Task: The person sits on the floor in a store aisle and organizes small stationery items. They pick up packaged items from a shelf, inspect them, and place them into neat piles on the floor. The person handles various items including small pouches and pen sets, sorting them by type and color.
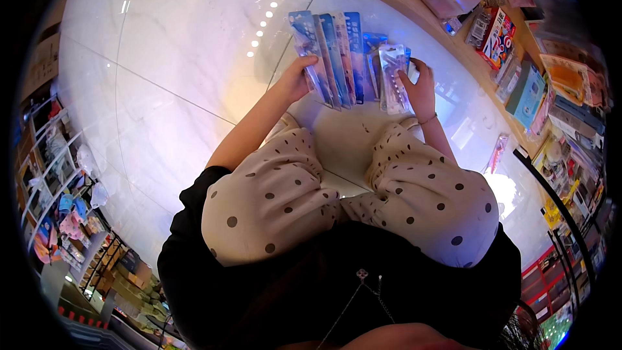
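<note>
My left hand (300, 78) has its thumb on the outermost blue blister pack (311, 48) of a fanned row of long, slim packs. Beside it stand a light-blue pack (335, 53), a pinkish one (344, 43) and a dark-blue one (355, 43). My right hand (419, 80) grips a clear pack (392, 78) with a pale, beaded-looking item inside, at the right end of the row. Partly behind that pack are more blue packs (374, 41). What the packs contain cannot be told clearly.
A wooden shelf edge (413, 5) curves along the right, loaded with packaged goods, among them a red box (496, 39) and a light-blue pack (527, 95). A slim pink package (497, 151) lies on the glossy tiled floor (170, 58). Wire racks (43, 155) with goods stand far left.
</note>
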`<state>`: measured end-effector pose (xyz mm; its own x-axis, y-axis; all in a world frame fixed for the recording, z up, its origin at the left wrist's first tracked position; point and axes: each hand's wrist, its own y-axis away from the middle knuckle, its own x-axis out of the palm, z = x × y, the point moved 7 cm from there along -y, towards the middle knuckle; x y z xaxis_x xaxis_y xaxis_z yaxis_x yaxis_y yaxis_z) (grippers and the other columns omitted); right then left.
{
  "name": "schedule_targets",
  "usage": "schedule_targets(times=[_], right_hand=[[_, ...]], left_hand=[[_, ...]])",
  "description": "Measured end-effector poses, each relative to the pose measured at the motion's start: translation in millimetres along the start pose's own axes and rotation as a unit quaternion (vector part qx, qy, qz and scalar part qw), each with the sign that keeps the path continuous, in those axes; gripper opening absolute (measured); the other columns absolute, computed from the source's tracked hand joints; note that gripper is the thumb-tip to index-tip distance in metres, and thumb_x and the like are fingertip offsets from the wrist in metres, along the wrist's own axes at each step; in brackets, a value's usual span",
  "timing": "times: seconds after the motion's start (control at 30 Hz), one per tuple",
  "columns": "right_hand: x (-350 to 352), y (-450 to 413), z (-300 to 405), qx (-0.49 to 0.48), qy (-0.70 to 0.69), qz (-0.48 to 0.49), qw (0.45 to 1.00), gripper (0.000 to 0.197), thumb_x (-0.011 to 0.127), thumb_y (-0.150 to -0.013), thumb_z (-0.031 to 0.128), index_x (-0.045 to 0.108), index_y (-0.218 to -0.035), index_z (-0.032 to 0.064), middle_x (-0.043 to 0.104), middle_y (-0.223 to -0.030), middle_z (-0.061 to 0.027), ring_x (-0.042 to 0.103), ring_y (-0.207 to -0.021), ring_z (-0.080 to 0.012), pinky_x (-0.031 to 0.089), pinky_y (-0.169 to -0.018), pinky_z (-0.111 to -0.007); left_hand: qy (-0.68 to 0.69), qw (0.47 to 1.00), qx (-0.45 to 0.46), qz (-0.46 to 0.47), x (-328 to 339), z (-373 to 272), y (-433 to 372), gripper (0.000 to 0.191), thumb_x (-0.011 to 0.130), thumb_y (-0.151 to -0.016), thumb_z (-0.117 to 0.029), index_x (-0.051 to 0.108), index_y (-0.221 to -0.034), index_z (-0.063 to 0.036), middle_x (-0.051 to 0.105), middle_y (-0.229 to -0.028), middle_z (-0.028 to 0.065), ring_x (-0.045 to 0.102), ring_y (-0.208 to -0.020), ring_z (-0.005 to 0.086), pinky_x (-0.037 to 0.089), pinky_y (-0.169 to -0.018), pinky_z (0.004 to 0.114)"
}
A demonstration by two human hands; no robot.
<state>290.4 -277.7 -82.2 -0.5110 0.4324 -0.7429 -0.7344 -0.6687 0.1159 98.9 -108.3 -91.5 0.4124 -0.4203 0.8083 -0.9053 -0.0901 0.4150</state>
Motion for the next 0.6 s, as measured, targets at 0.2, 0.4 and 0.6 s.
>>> schedule_targets(times=[0.2, 0.4, 0.6], right_hand=[[49.3, 18.4, 39.4, 0.213, -0.545, 0.226, 0.779, 0.027, 0.056, -0.09, 0.021, 0.055, -0.107, -0.0003, 0.059, -0.1, -0.0045, 0.054, -0.09, -0.0116, 0.044, -0.079, -0.026], [24.8, 6.6, 31.5, 0.157, -0.491, 0.102, 0.851, 0.023, 0.056, -0.089, 0.015, 0.055, -0.104, -0.003, 0.062, -0.084, -0.0027, 0.055, -0.072, -0.0073, 0.043, -0.06, -0.021], [-0.9, -7.2, -1.8, 0.018, -0.159, 0.019, 0.987, 0.037, 0.057, -0.089, 0.018, 0.046, -0.118, -0.0032, 0.059, -0.105, -0.011, 0.056, -0.09, -0.0153, 0.045, -0.077, -0.027]], left_hand=[[-0.065, 0.995, -0.048, -0.055, 1.4, 24.7, -2.9, 0.054, 0.055, -0.083, -0.03, 0.043, -0.126, -0.0003, 0.056, -0.117, 0.014, 0.056, -0.107, 0.0252, 0.045, -0.092, 0.039], [-0.004, 0.992, 0.027, -0.119, 8.3, 21.1, -10.4, 0.041, 0.051, -0.087, -0.029, 0.047, -0.118, -0.0022, 0.058, -0.108, 0.0116, 0.058, -0.1, 0.0229, 0.048, -0.086, 0.039], [0.033, 0.994, -0.03, -0.103, -11.5, 11.8, -2.6, 0.041, 0.05, -0.087, -0.033, 0.048, -0.116, -0.0029, 0.06, -0.104, 0.0124, 0.06, -0.093, 0.0234, 0.048, -0.083, 0.038]])
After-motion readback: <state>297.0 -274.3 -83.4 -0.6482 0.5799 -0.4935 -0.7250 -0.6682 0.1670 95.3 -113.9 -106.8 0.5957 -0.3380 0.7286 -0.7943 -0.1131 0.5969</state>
